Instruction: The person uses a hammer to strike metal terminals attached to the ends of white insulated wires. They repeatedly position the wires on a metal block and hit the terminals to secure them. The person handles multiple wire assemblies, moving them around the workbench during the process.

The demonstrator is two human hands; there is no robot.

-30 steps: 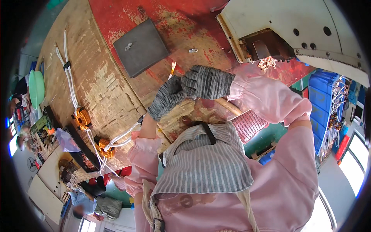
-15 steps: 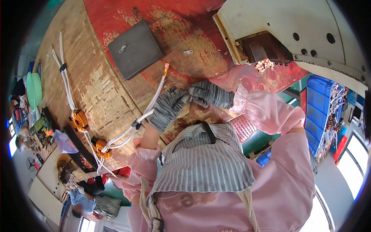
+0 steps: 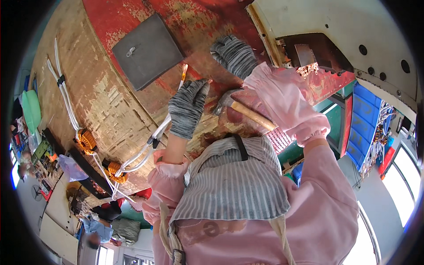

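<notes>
My left hand, in a grey striped glove, is closed around a white cable. The cable's bare copper end sticks out above the fingers. A small reddish tip shows at that hand's fingertips, too small to name. My right hand, gloved alike, is up at the far side of the table, fingers curled down on the worn red surface. Whatever lies under them is hidden. Left of it lies a dark grey plate with a small metal cable lug on it. A hammer rests below the right forearm.
Two copper-wound ring coils with white leads lie at the left. A cream machine housing stands at far right, copper-coloured pieces at its opening. A pink grid basket and blue bin are at right.
My hands have come apart. The right moved up and away across the table, uncovering the hammer. The left slid up the cable toward its copper end. The loose lug on the red surface is out of sight.
</notes>
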